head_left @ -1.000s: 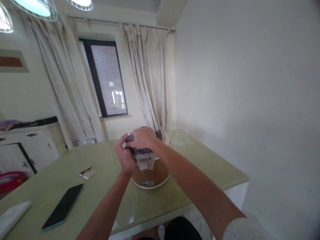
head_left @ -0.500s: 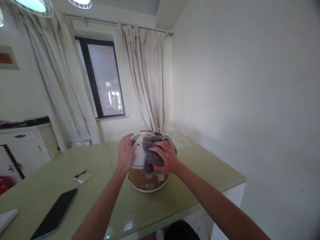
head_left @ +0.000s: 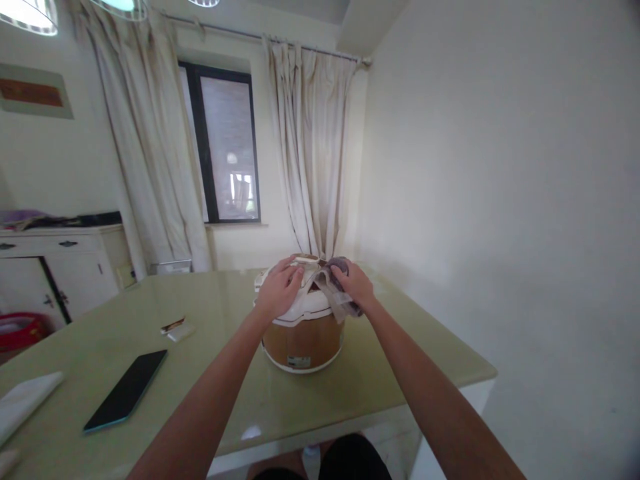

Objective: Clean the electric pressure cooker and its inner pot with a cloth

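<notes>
A round cooker [head_left: 303, 341] with a brown body and a white lid stands on the table, shaped like a rice cooker. My left hand [head_left: 281, 287] rests on the left of the lid, thumb apart from the fingers. In my right hand [head_left: 356, 281] is a grey-purple cloth [head_left: 338, 264], bunched against the lid's right side. A thin, see-through strip [head_left: 334, 293] hangs beside the cloth over the rim; what it is I cannot make out. My right fingertips are partly hidden by the cloth.
The pale green glossy table [head_left: 225, 373] carries a dark phone-like slab [head_left: 127, 390], a small white packet [head_left: 181, 332] and a white flat item [head_left: 30, 400] to the left. A wall [head_left: 500, 200] rises at the right. A red basin [head_left: 23, 331] sits beyond the table.
My left hand has moved from the cooker's side onto its lid. The cloth in my right hand has shifted from the front up to the lid's right side. The view has turned slightly left.
</notes>
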Available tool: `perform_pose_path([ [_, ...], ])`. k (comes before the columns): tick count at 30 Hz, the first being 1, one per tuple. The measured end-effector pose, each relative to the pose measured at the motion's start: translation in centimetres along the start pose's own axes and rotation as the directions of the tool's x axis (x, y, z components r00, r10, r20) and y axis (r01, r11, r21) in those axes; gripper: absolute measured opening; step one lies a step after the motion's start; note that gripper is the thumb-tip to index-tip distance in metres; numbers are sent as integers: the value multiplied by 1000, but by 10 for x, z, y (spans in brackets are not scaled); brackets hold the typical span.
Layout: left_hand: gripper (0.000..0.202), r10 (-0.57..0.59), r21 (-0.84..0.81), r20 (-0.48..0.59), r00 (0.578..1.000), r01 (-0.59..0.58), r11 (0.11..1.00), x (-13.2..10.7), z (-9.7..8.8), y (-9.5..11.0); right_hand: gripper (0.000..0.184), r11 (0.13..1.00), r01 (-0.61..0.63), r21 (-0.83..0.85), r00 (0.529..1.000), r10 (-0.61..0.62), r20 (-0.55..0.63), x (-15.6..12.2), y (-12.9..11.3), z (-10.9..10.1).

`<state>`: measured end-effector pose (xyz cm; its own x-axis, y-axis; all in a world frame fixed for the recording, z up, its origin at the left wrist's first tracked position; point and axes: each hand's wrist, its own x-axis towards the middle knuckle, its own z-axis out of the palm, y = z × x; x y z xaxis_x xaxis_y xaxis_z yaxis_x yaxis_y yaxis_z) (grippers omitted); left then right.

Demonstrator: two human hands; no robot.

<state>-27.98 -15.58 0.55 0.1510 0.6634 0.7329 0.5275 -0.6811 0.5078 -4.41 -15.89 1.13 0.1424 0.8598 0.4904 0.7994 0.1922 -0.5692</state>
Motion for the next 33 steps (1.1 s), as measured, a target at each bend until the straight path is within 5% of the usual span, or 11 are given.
perform_pose_path([
  [4,65,-71,-226,-61,996,55,972,2,1,-7,56,915,374,-152,891,-400,-216,-74,-20,20],
  [7,65,-119,-389,-66,991,85,917,3,3,-12,69,880,437,-187,847,-472,-244,-98,-33,33],
  [12,67,-176,-418,-26,984,149,896,1,4,-14,44,940,291,-179,927,-323,-191,-35,-32,18],
  [15,72,-184,-368,3,983,172,914,1,3,-14,39,991,131,-33,991,-131,13,20,-14,5],
  [19,70,-155,-368,-20,988,137,920,1,2,-13,42,991,-28,130,989,9,147,47,22,1],
  [23,70,-114,-298,-50,992,94,950,0,2,-9,41,985,-10,172,996,-5,90,15,50,7],
  [26,72,-68,-190,-69,995,54,980,0,2,-6,48,973,70,220,992,-43,-122,-28,56,19],
  [29,73,-51,-138,-76,996,40,990,1,1,-3,52,973,200,119,911,-140,-388,-72,51,36],
  [33,73,-79,-173,-73,994,65,983,1,-1,0,57,964,266,23,852,-224,-473,-99,42,50],
])
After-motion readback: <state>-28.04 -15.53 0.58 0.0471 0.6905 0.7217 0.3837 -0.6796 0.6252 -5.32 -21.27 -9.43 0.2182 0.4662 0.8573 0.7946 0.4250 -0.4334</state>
